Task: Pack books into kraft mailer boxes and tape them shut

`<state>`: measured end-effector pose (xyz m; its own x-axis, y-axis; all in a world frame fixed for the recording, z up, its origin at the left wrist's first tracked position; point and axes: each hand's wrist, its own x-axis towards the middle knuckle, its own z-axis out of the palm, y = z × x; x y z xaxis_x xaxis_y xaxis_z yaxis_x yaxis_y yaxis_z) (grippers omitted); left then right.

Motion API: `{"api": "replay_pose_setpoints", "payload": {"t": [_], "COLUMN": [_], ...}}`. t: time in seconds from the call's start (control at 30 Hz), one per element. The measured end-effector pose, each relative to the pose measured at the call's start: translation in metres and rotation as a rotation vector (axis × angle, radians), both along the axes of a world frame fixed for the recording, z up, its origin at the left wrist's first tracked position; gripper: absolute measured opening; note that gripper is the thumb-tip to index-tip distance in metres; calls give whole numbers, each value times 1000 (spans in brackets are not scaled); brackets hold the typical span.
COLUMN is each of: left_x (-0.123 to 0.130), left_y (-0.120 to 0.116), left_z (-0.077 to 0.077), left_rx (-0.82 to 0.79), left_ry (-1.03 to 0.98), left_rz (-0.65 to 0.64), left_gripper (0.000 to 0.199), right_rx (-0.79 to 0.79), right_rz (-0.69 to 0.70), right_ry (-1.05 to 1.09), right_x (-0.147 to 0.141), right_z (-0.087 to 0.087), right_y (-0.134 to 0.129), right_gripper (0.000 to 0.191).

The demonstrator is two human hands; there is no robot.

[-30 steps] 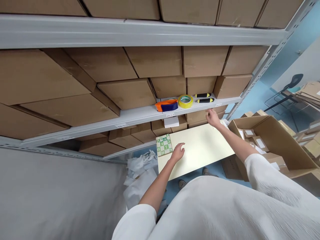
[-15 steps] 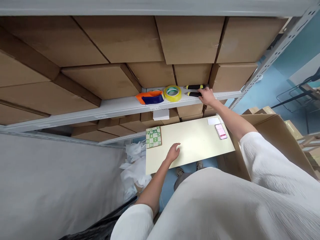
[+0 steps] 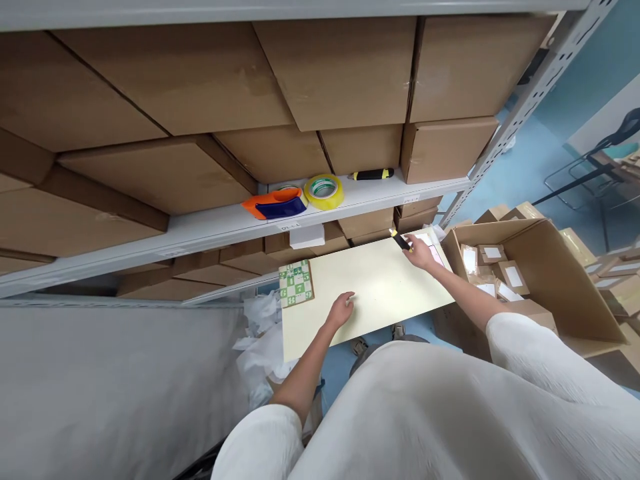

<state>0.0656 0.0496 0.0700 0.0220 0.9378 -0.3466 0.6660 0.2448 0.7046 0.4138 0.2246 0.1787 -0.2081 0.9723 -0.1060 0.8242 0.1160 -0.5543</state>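
My right hand grips a black and yellow utility knife over the right part of a cream board. The knife points up and left, away from me. Nothing shows in my left hand, which hovers above or rests on the board's front middle with its fingers loosely apart. A second utility knife lies on the shelf, to the right of a yellow tape roll. Left of the roll sits an orange and blue tape dispenser. A phone is partly hidden behind my right hand.
A green and white number-patterned box occupies the board's left end. On my right stands an open carton holding several small labelled boxes. Large brown cartons fill the rack ahead. White plastic wrapping is heaped at lower left.
My right hand has taken one utility knife off the shelf and brought it down over the board. My left hand stays over the board. The view has shifted rightward.
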Motion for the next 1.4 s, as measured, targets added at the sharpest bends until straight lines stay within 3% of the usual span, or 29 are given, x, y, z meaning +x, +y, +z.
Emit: {"api": "replay_pose_setpoints", "payload": {"t": [0.13, 0.3, 0.5, 0.7, 0.87, 1.03, 1.17, 1.4], "left_x": [-2, -4, -3, -8, -18, -35, -56, -98], "left_y": [-7, -20, -35, -41, -40, -32, -24, -27], "left_z": [-2, -9, -19, -25, -28, -24, -16, -3], "left_rx": [-36, -52, -95, -98, -58, -11, 39, 105], "left_ry": [-4, -9, 7, -2, -30, -49, -39, -39], "left_rz": [28, 57, 55, 63, 79, 71, 78, 99], "left_gripper": [45, 45, 46, 44, 43, 42, 42, 41], "right_rx": [-271, -407, -398, -362, -251, -105, 57, 403], "right_rz": [-148, -181, -114, -60, -24, 98, 191, 330], "right_ry": [-149, -275, -365, -452, -446, -319, -177, 74], "right_x": [12, 25, 27, 22, 8, -40, -94, -198], "right_z": [-57, -97, -114, -112, -97, -64, -24, 62], "right_y": [-35, -57, -62, -64, -67, -58, -46, -11], "right_gripper": [49, 37, 31, 38, 32, 28, 27, 32]}}
